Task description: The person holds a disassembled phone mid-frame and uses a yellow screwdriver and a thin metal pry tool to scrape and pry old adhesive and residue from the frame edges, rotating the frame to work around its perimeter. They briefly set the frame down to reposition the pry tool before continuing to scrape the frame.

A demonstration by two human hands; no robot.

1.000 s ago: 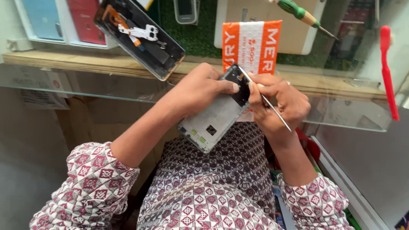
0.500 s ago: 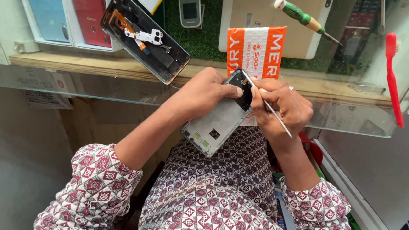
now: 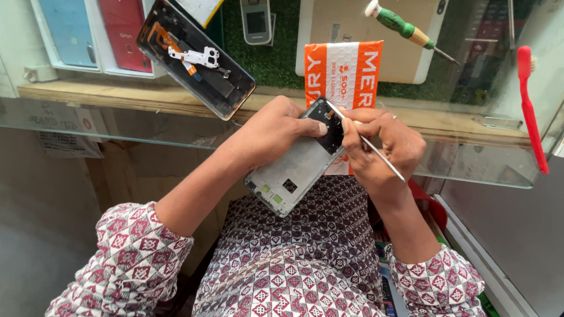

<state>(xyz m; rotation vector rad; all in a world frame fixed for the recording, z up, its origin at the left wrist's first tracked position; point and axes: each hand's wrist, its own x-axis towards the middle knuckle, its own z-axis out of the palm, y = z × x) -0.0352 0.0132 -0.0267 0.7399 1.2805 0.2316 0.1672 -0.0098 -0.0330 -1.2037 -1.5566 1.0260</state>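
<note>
Two bent arms, left hand gripping phone frame, right hand pinching tweezers

left grip closed, right grip pinching

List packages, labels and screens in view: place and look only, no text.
Orange pouch: flat orange and white packet, on the glass counter behind the hands.
Blue box and red box: flat, white-edged, top left, side by side.
Paper label: white, under the glass, left.
Small phone: grey, screen dark, top centre.
</note>
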